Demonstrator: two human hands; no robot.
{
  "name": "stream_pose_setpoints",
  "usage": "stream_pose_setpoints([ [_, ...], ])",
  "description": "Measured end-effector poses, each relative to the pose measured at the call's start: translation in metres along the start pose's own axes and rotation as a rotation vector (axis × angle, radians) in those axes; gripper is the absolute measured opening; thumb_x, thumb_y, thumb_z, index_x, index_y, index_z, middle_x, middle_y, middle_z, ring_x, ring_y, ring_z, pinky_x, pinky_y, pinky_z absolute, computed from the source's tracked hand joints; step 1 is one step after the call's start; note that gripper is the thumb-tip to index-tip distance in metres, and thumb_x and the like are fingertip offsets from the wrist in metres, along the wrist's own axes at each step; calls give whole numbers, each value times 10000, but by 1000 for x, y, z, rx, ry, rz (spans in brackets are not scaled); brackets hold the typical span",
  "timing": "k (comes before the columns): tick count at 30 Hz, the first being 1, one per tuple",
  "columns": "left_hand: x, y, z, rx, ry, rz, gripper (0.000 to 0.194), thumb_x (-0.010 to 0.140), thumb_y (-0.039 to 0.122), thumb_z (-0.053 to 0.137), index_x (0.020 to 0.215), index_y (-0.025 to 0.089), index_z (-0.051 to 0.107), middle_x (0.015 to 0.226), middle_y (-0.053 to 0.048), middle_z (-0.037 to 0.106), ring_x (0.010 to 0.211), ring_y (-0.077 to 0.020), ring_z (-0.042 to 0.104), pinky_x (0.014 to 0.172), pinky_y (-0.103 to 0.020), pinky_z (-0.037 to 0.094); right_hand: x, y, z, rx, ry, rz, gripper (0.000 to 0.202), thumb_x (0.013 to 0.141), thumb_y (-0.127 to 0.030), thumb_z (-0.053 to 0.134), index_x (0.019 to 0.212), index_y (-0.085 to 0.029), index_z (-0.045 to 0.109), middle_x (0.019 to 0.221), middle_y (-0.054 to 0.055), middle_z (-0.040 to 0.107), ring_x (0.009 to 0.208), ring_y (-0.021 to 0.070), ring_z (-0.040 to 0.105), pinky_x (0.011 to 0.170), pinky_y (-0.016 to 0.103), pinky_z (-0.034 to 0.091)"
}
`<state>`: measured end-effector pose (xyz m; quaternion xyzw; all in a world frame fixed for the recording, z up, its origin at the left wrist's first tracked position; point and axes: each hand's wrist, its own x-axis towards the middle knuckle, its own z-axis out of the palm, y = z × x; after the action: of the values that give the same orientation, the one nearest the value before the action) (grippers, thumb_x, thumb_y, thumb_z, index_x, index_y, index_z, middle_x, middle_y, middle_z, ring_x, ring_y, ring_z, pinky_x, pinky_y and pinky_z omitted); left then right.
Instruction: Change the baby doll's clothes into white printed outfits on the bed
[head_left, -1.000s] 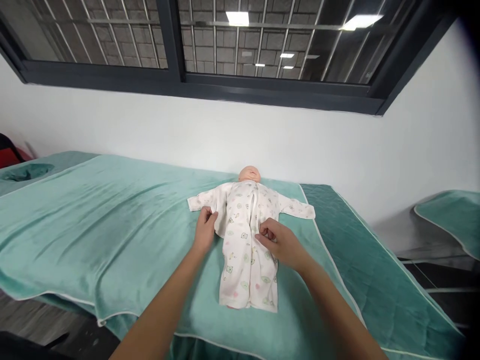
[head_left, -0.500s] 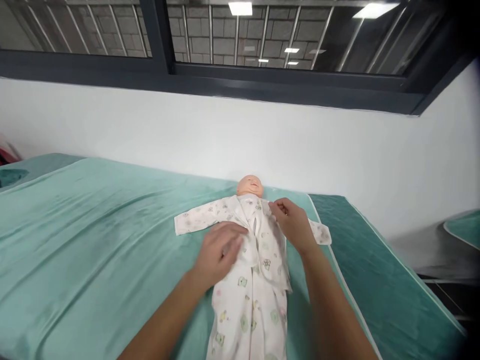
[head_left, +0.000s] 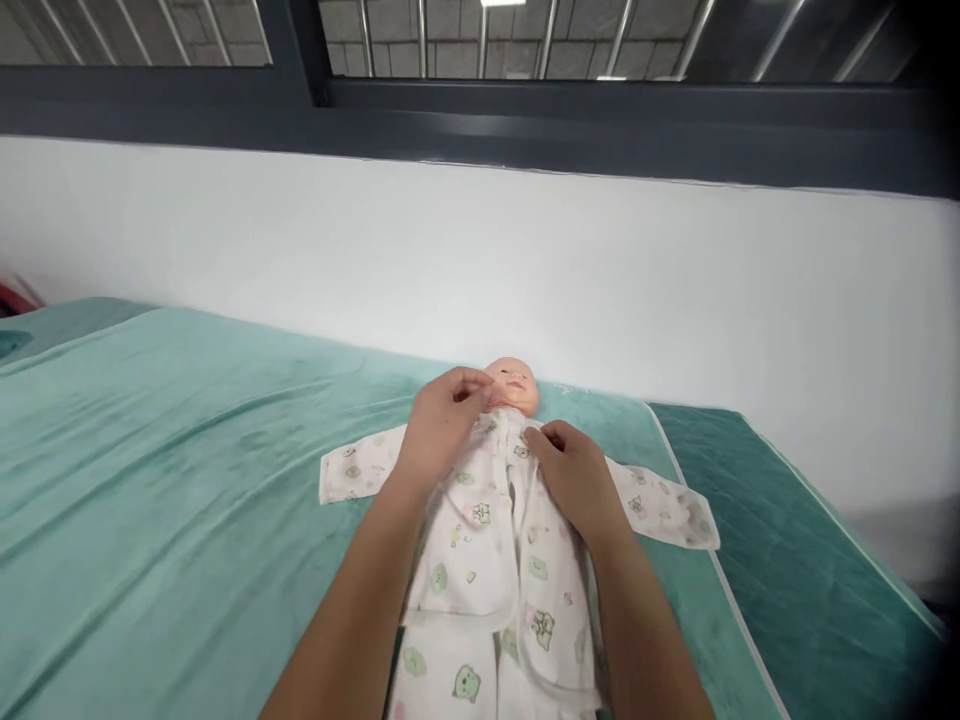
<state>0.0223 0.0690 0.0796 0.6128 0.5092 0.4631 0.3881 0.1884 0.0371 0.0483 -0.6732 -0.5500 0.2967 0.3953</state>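
Observation:
A baby doll (head_left: 517, 385) lies face up, its head toward the wall. It wears a white baby jacket (head_left: 469, 550) with a small animal print, front edges side by side down the middle and sleeves spread wide. Matching baby trousers (head_left: 442, 665) cover the legs. My left hand (head_left: 442, 415) is beside the doll's chin and collar, thumb and fingertips brought together; whatever is between them is too small to make out. On the chest, near the neckline, my right hand (head_left: 576, 475) has its fingers curled, pinching the jacket's front edge.
Under the doll is a light green sheet (head_left: 225, 480), with a darker green cover (head_left: 810, 560) at the right. Behind the bed stands a white wall (head_left: 300, 250) below a dark window frame (head_left: 525, 130) with metal bars outside.
My left hand has moved up from the doll's belly to its neck. My right hand has shifted slightly on the jacket near the neckline. The view has come closer and tilted down.

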Motion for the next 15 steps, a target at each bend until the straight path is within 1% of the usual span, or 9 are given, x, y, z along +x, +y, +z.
stream_pose_setpoints([
  [2,0,-2,2,58,21,10,199,850,338,579,936,230,721,862,-12,722,812,-176,647,726,-284,464,2,4,-1,107,-29,5,338,845,-512,561,675,-219,553,653,-31,538,643,146,456,609,264,335],
  [6,-5,-10,10,237,-18,76,255,881,339,525,910,233,756,943,-36,714,881,-203,639,787,-320,466,2,11,-2,318,-118,4,349,836,-544,584,729,-212,587,631,-46,467,595,118,367,559,251,288],
  [8,-6,-13,13,283,-22,107,274,892,348,509,925,244,761,956,-39,701,904,-208,633,821,-331,462,2,11,0,381,-97,0,344,833,-538,592,727,-210,590,619,-47,469,586,114,361,551,250,284],
  [10,-5,-16,15,290,-43,114,279,895,355,506,949,253,760,948,-37,692,913,-209,630,839,-333,460,2,8,5,398,-33,-6,310,824,-509,612,748,-209,621,652,-36,547,610,121,425,575,250,324],
  [12,-4,-18,15,283,-61,96,279,888,358,515,997,257,751,958,-38,694,919,-211,629,846,-335,460,2,4,9,382,18,-18,268,810,-478,638,809,-213,677,751,-13,655,695,145,530,643,257,384],
  [15,-2,-20,15,262,-81,60,296,887,369,512,1029,243,738,995,-43,709,924,-215,634,843,-337,462,2,1,11,364,13,-31,271,809,-466,648,917,-235,741,880,1,732,828,186,616,736,280,433],
])
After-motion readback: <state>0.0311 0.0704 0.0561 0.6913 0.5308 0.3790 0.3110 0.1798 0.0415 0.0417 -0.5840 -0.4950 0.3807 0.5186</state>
